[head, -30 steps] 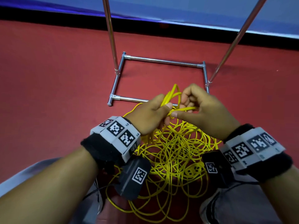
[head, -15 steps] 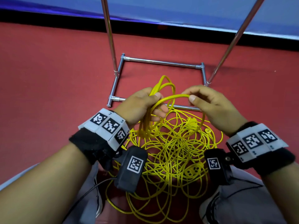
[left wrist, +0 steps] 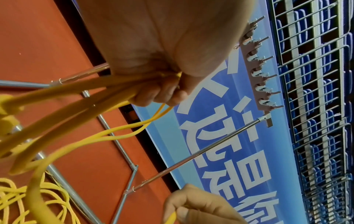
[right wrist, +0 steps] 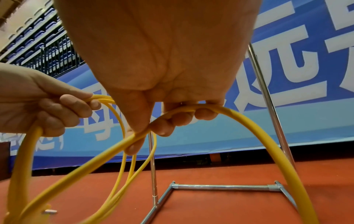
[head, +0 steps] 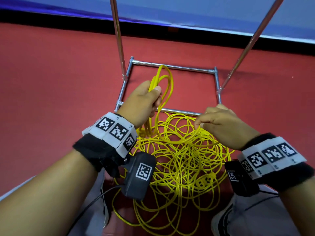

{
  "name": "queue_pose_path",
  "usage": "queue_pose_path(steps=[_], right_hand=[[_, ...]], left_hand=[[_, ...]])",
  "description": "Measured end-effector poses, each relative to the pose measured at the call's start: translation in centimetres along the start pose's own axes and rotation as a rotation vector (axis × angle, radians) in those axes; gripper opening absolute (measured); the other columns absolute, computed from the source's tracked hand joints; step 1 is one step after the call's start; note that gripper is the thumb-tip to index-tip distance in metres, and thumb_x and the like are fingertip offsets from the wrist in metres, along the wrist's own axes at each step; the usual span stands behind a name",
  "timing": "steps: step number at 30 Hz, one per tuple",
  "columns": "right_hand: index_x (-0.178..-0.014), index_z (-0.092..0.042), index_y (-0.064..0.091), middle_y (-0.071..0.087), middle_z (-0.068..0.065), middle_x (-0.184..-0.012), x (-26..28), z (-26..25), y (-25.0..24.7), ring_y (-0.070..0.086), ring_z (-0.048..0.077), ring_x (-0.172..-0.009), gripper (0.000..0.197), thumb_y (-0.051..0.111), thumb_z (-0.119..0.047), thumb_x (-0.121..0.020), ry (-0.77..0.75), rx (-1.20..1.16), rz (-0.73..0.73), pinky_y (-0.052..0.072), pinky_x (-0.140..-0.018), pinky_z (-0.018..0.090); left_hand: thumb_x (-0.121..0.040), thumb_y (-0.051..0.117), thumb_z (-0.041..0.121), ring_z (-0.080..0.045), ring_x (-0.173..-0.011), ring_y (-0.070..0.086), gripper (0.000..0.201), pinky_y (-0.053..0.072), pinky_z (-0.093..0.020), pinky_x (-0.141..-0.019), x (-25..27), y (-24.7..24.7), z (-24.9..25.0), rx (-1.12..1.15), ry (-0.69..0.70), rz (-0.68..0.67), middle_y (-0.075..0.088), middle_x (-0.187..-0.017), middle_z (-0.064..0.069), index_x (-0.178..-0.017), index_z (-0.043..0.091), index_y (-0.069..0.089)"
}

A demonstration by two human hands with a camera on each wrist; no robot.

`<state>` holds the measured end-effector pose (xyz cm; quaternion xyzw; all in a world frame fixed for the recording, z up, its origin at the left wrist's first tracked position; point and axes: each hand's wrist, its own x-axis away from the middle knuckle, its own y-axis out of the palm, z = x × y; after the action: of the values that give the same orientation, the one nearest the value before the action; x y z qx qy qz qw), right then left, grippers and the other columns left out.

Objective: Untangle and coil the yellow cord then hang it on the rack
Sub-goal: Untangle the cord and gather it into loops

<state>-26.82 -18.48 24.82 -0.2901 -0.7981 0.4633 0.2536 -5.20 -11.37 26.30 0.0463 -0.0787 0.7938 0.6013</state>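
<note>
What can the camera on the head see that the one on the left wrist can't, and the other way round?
Only the head view shows the big tangled pile of yellow cord on the red floor, and both wristbands. Only the left wrist view shows the row of hooks at the rack's top, plus blue seats behind a fence. Both show the left hand gripping several loops, the right hand holding one strand, and the rack's metal base.

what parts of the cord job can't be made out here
- Yellow cord ends: lost in the floor tangle, head view.
- Rack top: cut off by the head view's upper edge.
- Loop count in the left hand: fingers cover it; near strands blur in the left wrist view.
</note>
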Motion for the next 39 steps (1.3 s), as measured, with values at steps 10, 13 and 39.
queue_pose_path(steps=[10,13,39], right_hand=[[-0.084,-0.032,0.070,0.049,-0.014,-0.075,0.0,-0.6,0.3,0.034,0.003,-0.082,0.020,0.053,-0.023,-0.090,-0.067,-0.046,-0.023,0.031,-0.090,0.033],[-0.088,-0.022,0.071,0.051,-0.016,-0.074,-0.1,-2.0,0.8,0.038,-0.007,-0.081,0.024,0.049,-0.027,-0.083,-0.217,-0.192,-0.038,0.027,-0.079,0.010],[-0.090,-0.030,0.056,0.067,-0.009,-0.075,-0.3,-0.9,-0.8,0.057,0.016,-0.074,0.012,0.057,-0.020,-0.083,-0.027,-0.601,0.186,0.048,-0.075,0.042]], left_hand=[[-0.101,0.040,0.017,-0.008,-0.048,0.040,0.022,0.034,-0.024,-0.051,0.0,0.4,-1.0,-0.043,0.003,0.001,0.056,-0.058,0.009,-0.080,0.018,0.047],[-0.103,0.036,0.016,-0.005,-0.049,0.052,0.019,0.044,-0.021,-0.052,0.3,1.3,-0.8,0.091,-0.056,-0.051,0.059,-0.064,0.005,-0.087,0.015,0.046],[-0.101,0.036,0.017,-0.008,-0.037,0.030,0.018,0.034,-0.020,-0.042,1.3,1.4,-0.3,0.124,-0.184,-0.248,0.039,-0.047,0.006,-0.085,0.012,0.043]])
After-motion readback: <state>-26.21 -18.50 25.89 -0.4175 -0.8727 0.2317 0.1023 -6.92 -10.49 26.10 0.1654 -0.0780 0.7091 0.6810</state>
